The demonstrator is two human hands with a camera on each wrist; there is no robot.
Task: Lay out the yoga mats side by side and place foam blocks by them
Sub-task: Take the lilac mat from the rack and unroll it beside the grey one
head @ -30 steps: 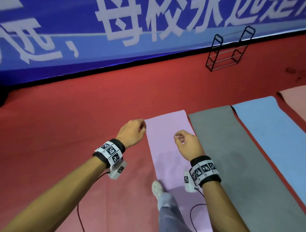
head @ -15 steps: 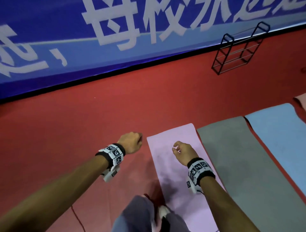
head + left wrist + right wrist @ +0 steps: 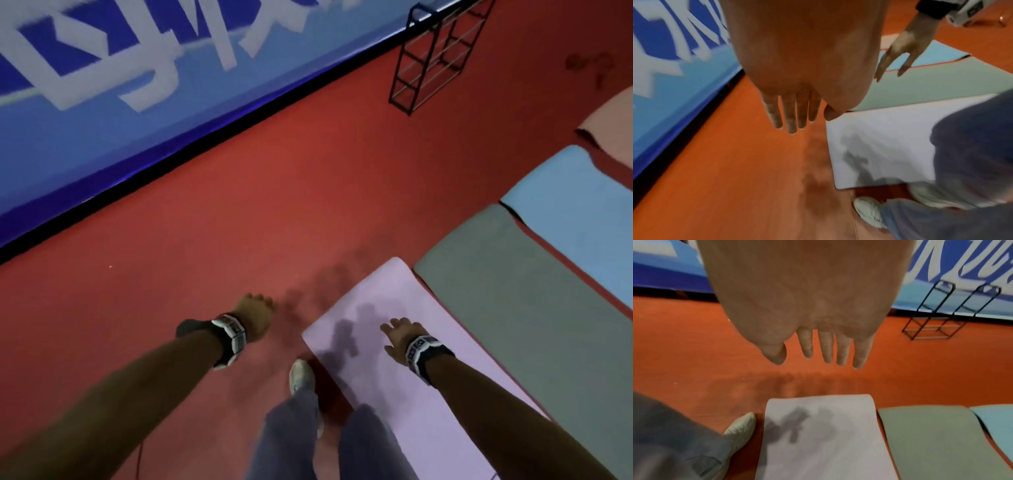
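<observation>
1. The red floor (image 3: pixel 205 240) is filling most of the frame, with a blue banner (image 3: pixel 102 85) running across the upper left.
2. The grey mat (image 3: pixel 513 291), blue mat (image 3: pixel 575 212) and a pink mat (image 3: pixel 613 126) are lying side by side toward the right edge.
3. The lilac mat (image 3: pixel 394 377) is lying flat at lower centre, just beside the grey one.
4. A black wire rack (image 3: pixel 435 58) is standing at the upper right.
5. The left hand (image 3: pixel 255 315) is hanging over the floor, fingers (image 3: pixel 789 113) straight and holding nothing.
6. The right hand (image 3: pixel 399 337) is hovering over the lilac mat, fingers (image 3: pixel 826 347) relaxed and empty.
</observation>
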